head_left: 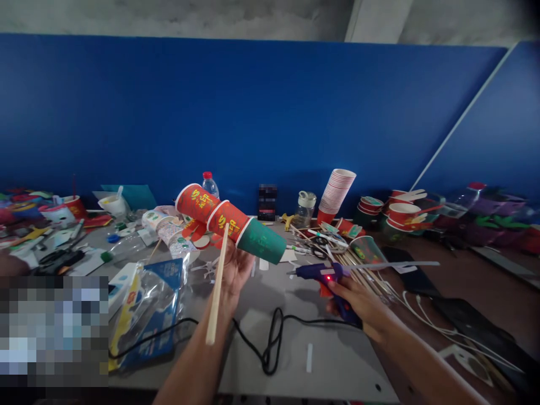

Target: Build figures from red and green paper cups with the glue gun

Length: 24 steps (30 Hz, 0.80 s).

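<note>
Raised over the table, my left hand point(237, 270) is closed round a tilted row of paper cups point(228, 220), two red with yellow print and a green one at the right end. A pale wooden stick point(218, 287) juts from the row toward me; whether it is fixed to a cup or pinched by my fingers I cannot tell. My right hand point(354, 298) grips a purple glue gun point(323, 274) with its red light on. The nozzle points left, below the green cup and apart from it. A clear glue stick point(396, 264) protrudes from the gun's back.
A black cord point(274, 343) loops over the grey table point(337, 371). Stacked cups point(337, 194), a glass jar point(306, 208) and loose sticks point(365, 273) stand or lie behind the gun. Blue-and-yellow packaging point(158, 304) lies left. A blue partition point(270, 112) closes the back.
</note>
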Tool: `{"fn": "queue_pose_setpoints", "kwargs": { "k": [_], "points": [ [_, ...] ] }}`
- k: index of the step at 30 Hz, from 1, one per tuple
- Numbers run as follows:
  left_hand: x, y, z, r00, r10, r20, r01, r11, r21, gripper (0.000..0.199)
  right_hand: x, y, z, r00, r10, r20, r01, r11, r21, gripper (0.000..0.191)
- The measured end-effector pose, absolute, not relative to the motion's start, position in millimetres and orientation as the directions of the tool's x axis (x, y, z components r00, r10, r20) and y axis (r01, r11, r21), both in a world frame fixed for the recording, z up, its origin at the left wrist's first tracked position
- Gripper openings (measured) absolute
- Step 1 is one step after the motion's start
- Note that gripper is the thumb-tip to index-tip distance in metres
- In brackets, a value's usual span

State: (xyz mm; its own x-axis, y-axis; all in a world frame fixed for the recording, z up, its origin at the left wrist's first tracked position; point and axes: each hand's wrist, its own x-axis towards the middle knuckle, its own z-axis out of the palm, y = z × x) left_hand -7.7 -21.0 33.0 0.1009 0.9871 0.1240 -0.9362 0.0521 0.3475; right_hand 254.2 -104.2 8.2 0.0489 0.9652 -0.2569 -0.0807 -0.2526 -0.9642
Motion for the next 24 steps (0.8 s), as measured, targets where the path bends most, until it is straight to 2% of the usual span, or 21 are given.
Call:
{"fn": "queue_pose_setpoints", "kwargs": {
  "k": [3, 6, 9, 16, 24],
  "points": [
    [-3.0, -21.1, 32.4, 0.098, 0.987, 0.130, -0.920, 0.039, 0.391, 0.045, 249.5, -96.9, 16.2, 0.040, 0.960, -0.276, -0.247, -0.258, -0.934, 0.037],
    [1.1, -19.7, 29.4, 0.040, 0.992, 0.120, -0.898, -0.017, 0.441, 0.044, 250.2, -94.2, 29.4, 0.013, 0.981, -0.195, -0.403, -0.173, -0.899, 0.035],
    [4.7, -17.9, 26.6, -0.019, 0.991, 0.131, -0.855, -0.085, 0.511, 0.038, 255.2, -97.9, 42.8, -0.039, 0.993, -0.115, -0.456, -0.120, -0.882, 0.027],
    [11.8, -17.7, 27.2, 0.027, 0.978, 0.205, -0.765, -0.112, 0.634, 0.049, 258.8, -112.5, 69.0, -0.101, 0.987, -0.129, -0.233, -0.149, -0.961, 0.031],
    [13.6, -20.8, 28.0, 0.034, 0.965, 0.261, -0.756, -0.146, 0.638, 0.044, 237.5, -98.2, 87.1, -0.155, 0.988, -0.026, -0.063, -0.036, -0.997, 0.032]
  ]
}}
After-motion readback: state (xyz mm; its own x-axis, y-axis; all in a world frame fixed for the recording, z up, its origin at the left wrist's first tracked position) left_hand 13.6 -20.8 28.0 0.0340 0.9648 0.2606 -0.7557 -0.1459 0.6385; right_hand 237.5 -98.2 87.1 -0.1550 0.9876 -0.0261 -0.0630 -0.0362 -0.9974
